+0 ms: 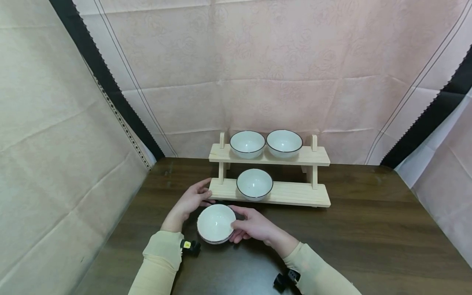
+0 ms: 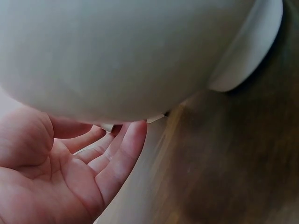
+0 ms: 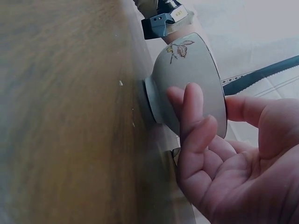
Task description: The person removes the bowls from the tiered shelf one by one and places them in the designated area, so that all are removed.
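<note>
From the head, looks forward and down, far enough back to take in table (image 1: pixel 376 233) and shelf (image 1: pixel 298 194). From the left wrist, looks along the left hand (image 2: pixel 70 172), very near the bowl (image 1: pixel 216 223); from the right wrist, looks low across the table, tipped sideways. Shares the bowl across all three.

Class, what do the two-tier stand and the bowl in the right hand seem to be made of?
The stand looks like bare, matt wood: pale boards with faint grain. The bowl seems glazed ceramic: smooth, pale, with a floral motif outside; melamine is possible.

The person wears cream sleeves (image 1: pixel 155 264) and black wrist cameras (image 1: pixel 194 248).
</note>
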A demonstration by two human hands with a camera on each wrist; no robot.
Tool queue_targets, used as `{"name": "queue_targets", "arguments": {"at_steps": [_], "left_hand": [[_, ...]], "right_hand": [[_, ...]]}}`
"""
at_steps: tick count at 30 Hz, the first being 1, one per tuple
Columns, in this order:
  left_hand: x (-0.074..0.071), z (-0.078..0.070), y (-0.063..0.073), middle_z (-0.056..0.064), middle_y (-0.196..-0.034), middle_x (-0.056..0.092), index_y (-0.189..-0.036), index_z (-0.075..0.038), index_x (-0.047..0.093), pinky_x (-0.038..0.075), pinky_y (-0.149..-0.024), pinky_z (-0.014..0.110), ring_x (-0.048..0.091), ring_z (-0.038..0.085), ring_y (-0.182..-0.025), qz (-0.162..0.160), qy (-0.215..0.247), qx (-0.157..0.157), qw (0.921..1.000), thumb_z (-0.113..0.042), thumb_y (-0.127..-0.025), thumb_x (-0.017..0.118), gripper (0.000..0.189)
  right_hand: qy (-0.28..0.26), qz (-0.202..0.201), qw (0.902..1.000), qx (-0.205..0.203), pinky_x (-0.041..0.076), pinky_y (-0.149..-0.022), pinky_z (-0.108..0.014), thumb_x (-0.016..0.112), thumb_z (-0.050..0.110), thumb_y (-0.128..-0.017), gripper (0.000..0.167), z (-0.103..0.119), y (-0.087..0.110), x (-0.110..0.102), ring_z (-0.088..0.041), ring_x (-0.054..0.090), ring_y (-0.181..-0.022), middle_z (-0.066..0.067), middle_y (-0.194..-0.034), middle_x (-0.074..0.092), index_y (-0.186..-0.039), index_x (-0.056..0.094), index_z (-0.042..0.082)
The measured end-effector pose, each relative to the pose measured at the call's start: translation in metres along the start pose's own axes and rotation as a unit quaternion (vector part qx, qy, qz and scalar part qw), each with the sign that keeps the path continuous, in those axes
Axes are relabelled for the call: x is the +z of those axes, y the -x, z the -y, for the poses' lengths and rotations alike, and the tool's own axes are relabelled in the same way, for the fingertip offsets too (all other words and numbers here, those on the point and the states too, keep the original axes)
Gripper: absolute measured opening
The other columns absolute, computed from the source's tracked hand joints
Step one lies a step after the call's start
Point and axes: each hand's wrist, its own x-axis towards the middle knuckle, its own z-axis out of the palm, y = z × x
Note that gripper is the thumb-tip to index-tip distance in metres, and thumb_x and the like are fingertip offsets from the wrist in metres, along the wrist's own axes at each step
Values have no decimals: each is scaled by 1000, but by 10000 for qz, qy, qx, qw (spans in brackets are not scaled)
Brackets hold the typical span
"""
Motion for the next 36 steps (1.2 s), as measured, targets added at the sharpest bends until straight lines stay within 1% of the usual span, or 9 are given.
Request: {"name": "queue_targets", "arguments": {"at_steps": [8, 14, 22, 30, 36], "left_hand": [[0, -1, 0, 28, -132, 65, -167, -2, 32, 61, -92, 48, 74, 40, -106, 1, 5, 1, 10000, -9, -112, 54, 59], [0, 1, -2, 28, -131, 65, -167, -2, 32, 61, -92, 47, 74, 38, -105, 17, 5, 13, 10000, -9, -112, 54, 59], [-1, 1, -2, 25, -131, 66, -167, -6, 35, 62, -91, 45, 75, 33, -103, -90, 6, -106, 9999, -10, -112, 55, 59], [-2, 2, -1, 25, -130, 66, -167, -6, 35, 61, -92, 46, 75, 34, -103, -71, 10, -94, 9999, -10, -112, 55, 59], [-1, 2, -1, 26, -130, 66, -167, -6, 35, 62, -91, 45, 75, 34, -103, -76, 11, -109, 9999, -10, -112, 56, 59]], "right_hand": [[55, 17, 10000, 11, 51, -59, -27, 68, 18, -103, 68, 2, 2, 1, -19, 76, -71, -19, -86, 78, -164, 42, 8], [275, -34, 9996, -22, 51, -60, -28, 68, 20, -104, 67, 3, 3, 2, -21, 75, -72, -16, -86, 78, -164, 41, 10], [469, 6, 9989, -17, 50, -60, -29, 67, 26, -105, 67, 3, 4, 2, -22, 76, -73, -15, -87, 79, -165, 40, 13], [649, -10, 9979, -66, 50, -59, -29, 69, 29, -105, 73, 1, 3, -1, -21, 75, -71, -15, -85, 78, -166, 36, 8], [888, -44, 9960, -44, 52, -62, -32, 64, 36, -109, 70, 3, 6, -4, -22, 75, -73, -11, -86, 78, -167, 36, 10]]}}
